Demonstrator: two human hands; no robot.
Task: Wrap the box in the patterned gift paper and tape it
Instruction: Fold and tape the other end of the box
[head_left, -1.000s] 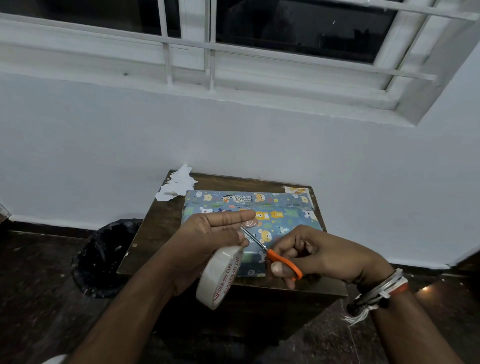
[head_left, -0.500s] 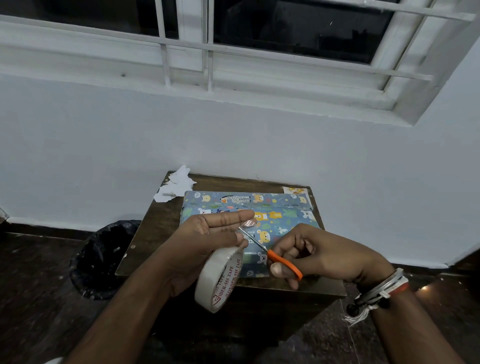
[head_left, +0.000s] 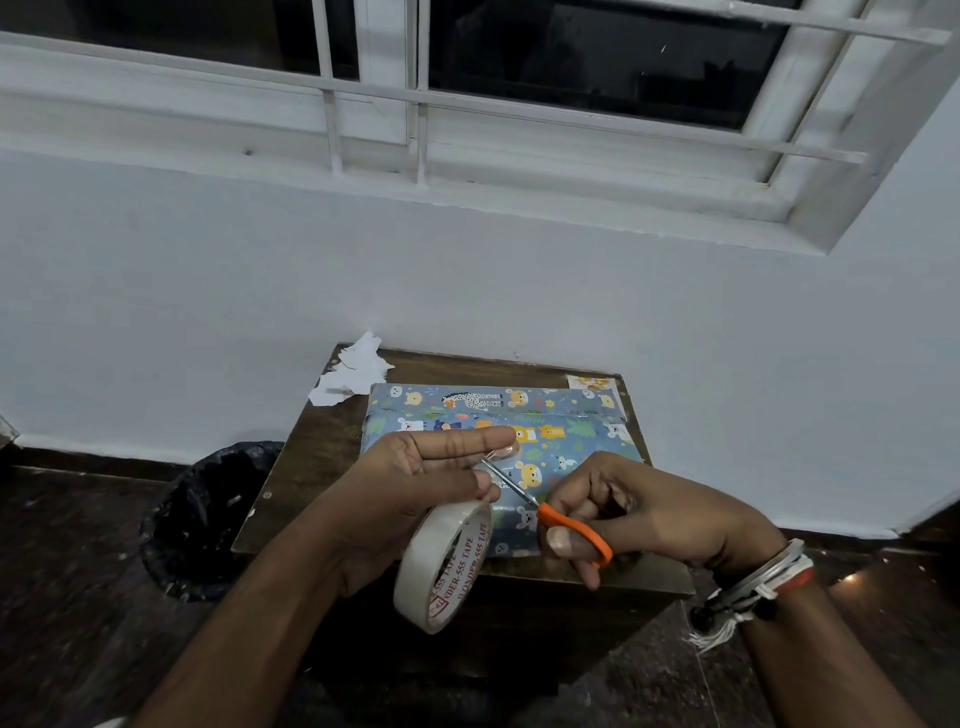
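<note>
Our left hand (head_left: 415, 478) holds the tape roll (head_left: 444, 566) in its lower fingers with the forefinger stretched out straight. Our right hand (head_left: 649, 514) grips the orange-handled scissors (head_left: 569, 525), whose blades reach up and left to the short strip (head_left: 503, 453) of tape drawn between roll and fingertip. We cannot tell whether the blades have closed on it.

The box (head_left: 566, 447), its top already covered in the gift paper (head_left: 415, 400), lies flat on the worktop (head_left: 317, 467) just beyond and below both hands, with its long axis running left to right. A seam (head_left: 545, 414) in the paper follows that same axis along the far part of the top face. We judge that the cut piece must travel forward and down to that seam and be laid across it, not along it.

The left hand carries the strip's free end and hangs over the box's left half, so it is the nearer one for placing. The right hand would first need to keep the scissors clear.

Torn paper scraps (head_left: 353, 376) lie at the worktop's far left corner, and a dark bin (head_left: 208, 519) stands on the floor to the left.
</note>
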